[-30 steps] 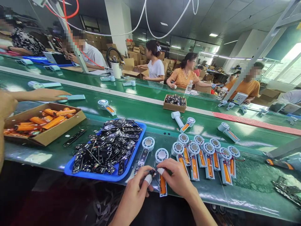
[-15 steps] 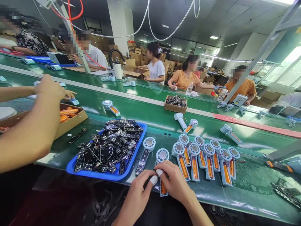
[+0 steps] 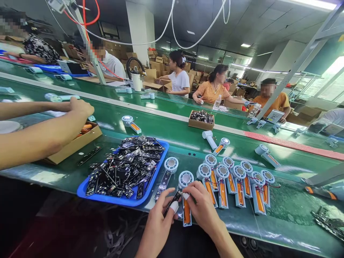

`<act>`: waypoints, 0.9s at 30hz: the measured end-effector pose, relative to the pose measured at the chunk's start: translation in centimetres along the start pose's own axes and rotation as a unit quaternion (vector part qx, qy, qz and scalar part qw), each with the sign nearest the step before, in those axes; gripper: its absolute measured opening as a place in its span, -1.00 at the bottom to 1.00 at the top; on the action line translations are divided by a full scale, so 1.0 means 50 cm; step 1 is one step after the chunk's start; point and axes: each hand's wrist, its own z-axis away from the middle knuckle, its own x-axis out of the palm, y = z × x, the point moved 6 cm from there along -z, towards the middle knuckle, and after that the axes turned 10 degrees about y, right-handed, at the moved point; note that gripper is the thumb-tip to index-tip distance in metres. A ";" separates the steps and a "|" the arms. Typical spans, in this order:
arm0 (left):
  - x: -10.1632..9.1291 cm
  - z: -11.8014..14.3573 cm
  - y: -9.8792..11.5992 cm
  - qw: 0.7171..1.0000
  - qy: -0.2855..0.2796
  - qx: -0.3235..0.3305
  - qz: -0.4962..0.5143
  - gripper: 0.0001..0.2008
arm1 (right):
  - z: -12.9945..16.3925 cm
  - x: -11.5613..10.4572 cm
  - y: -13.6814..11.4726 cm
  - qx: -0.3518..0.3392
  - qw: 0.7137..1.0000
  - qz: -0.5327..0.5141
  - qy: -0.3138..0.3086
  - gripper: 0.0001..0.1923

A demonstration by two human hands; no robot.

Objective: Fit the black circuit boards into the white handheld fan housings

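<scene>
My left hand [image 3: 158, 218] grips a narrow black circuit board [image 3: 172, 201] between thumb and fingers, tilted just above the bench edge. At the board's upper end, the fingers of my right hand [image 3: 200, 200] are pinched together; what lies between them is too small to make out. White covers sit on a fingertip of each hand. Under my right hand lies a light blue handheld fan [image 3: 186, 178] with an orange battery [image 3: 186, 212] in its open handle. Just left of it, another fan [image 3: 171, 164] has a circuit board [image 3: 162, 184] over its handle.
A blue tray [image 3: 113, 201] heaped with circuit boards stands to the left. Several open fans [image 3: 222, 171] stand in rows at right. A co-worker's arms [image 3: 53, 132] reach over a cardboard box [image 3: 72, 143]. Behind runs a green conveyor belt [image 3: 161, 120] with more fans.
My left hand has turned, bringing the circuit board into clearer view. My hands stay close together. The co-worker's arms have shifted right, and fans on the belt have moved slightly right.
</scene>
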 end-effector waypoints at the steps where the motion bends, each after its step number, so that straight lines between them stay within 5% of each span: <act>1: -0.001 0.001 -0.004 1.000 0.005 0.001 -0.002 -0.52 | -0.001 -0.001 -0.001 -0.001 1.000 0.015 0.000 -0.70; 11: -0.012 0.004 0.004 0.983 0.036 0.135 -0.117 -0.63 | -0.006 -0.004 -0.030 -0.046 0.995 0.086 -0.004 -0.76; 16: -0.011 0.016 0.034 0.947 0.071 0.262 -0.170 -0.66 | -0.002 -0.003 -0.042 -0.057 0.988 0.142 0.024 -0.77; 20: -0.014 0.024 0.044 0.915 0.093 0.342 -0.193 -0.67 | -0.008 0.001 -0.060 -0.133 0.973 0.186 -0.012 -0.82; 24: -0.026 0.015 0.024 0.905 0.094 0.368 -0.189 -0.71 | -0.011 0.007 -0.070 -0.182 0.945 0.269 -0.038 -0.86; 27: -0.038 -0.005 -0.009 0.923 0.047 0.338 -0.179 -0.72 | -0.014 0.007 -0.066 -0.154 0.948 0.277 -0.040 -0.87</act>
